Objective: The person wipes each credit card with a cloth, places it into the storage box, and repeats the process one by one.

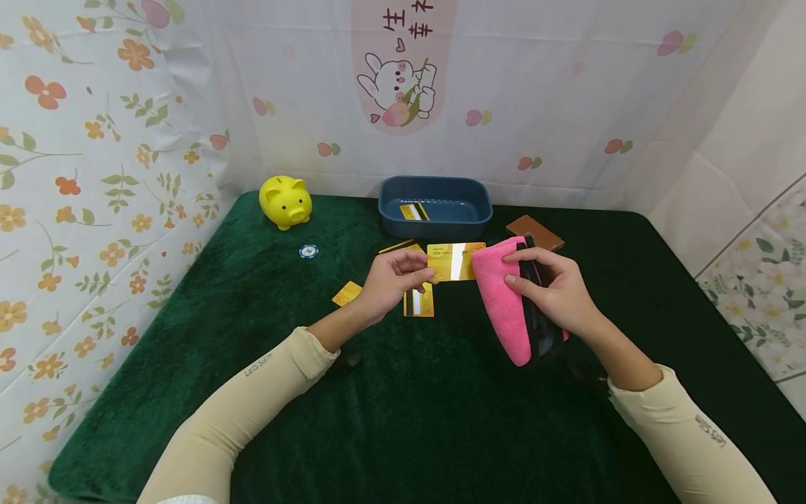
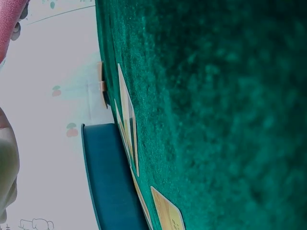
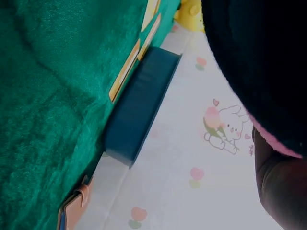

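My left hand (image 1: 395, 281) pinches a gold bank card (image 1: 448, 262) by its left end, thumb in front. The card's right end meets a pink cloth (image 1: 499, 301) with a dark edge; whether cloth and card touch firmly cannot be told. My right hand (image 1: 560, 287) grips this folded cloth between thumb and fingers. Below the left hand lies a striped gold card (image 1: 418, 302) on the green tablecloth, with another gold card (image 1: 345, 294) to its left. In the left wrist view, the left hand (image 2: 7, 167) shows only at the edge.
Behind the cards stands a blue tray (image 1: 434, 227) with a card (image 1: 414, 211) inside. A yellow piggy bank (image 1: 285, 203) and a poker chip (image 1: 308, 251) sit at the back left. A brown wallet (image 1: 535, 233) lies at the back right.
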Demonstrator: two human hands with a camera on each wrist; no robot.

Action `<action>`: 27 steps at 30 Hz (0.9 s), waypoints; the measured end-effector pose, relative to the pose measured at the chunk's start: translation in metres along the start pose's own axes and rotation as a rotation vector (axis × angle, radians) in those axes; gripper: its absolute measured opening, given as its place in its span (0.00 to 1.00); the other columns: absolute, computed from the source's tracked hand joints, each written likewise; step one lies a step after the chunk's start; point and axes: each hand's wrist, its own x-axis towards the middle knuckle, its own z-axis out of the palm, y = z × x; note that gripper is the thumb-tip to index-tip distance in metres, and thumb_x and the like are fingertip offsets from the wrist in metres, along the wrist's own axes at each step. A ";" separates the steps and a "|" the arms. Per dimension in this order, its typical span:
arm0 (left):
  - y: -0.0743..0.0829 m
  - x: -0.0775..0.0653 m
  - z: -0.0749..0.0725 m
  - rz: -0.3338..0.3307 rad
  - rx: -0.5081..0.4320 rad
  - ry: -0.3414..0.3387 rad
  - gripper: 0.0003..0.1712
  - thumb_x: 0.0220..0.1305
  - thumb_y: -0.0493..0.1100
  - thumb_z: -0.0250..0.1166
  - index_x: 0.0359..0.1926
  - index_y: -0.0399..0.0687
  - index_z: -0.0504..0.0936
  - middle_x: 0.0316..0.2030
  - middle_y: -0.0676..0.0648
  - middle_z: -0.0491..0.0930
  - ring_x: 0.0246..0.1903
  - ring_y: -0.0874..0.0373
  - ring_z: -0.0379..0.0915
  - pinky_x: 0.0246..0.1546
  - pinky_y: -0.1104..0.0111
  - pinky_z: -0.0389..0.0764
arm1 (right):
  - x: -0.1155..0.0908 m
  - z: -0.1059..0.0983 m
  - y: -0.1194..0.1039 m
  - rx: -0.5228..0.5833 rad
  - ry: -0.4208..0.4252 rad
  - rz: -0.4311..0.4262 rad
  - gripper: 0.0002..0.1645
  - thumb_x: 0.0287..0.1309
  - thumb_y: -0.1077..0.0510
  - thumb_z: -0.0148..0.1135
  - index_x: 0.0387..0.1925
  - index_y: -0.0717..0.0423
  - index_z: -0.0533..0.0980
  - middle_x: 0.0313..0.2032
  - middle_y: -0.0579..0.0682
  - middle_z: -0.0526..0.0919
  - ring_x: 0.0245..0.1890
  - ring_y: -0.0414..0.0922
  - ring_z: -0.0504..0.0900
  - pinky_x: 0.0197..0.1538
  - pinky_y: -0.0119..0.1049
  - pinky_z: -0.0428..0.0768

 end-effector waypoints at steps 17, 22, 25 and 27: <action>0.002 0.000 0.003 0.041 -0.033 -0.035 0.08 0.65 0.27 0.64 0.44 0.27 0.79 0.31 0.50 0.86 0.32 0.56 0.82 0.31 0.70 0.82 | -0.003 0.009 0.001 -0.011 -0.051 -0.028 0.16 0.60 0.75 0.60 0.49 0.64 0.77 0.42 0.48 0.80 0.33 0.42 0.79 0.34 0.30 0.82; 0.004 -0.001 0.003 0.041 -0.055 -0.037 0.08 0.64 0.26 0.63 0.44 0.25 0.78 0.31 0.51 0.86 0.31 0.53 0.81 0.31 0.70 0.82 | -0.003 0.010 0.002 -0.026 -0.028 -0.052 0.16 0.59 0.76 0.60 0.49 0.64 0.78 0.42 0.47 0.81 0.33 0.42 0.79 0.34 0.29 0.82; 0.004 -0.001 0.003 0.040 -0.061 -0.048 0.07 0.64 0.26 0.63 0.43 0.26 0.78 0.31 0.51 0.86 0.32 0.56 0.82 0.31 0.70 0.82 | -0.003 0.009 0.002 -0.030 0.001 -0.063 0.17 0.58 0.77 0.60 0.49 0.65 0.78 0.41 0.46 0.81 0.33 0.41 0.79 0.35 0.29 0.82; 0.004 -0.002 0.003 0.037 -0.062 -0.055 0.07 0.64 0.26 0.63 0.43 0.27 0.78 0.32 0.50 0.86 0.33 0.54 0.83 0.31 0.70 0.82 | -0.003 0.008 0.002 -0.035 0.018 -0.060 0.17 0.58 0.77 0.60 0.49 0.66 0.78 0.41 0.45 0.81 0.32 0.41 0.79 0.35 0.28 0.82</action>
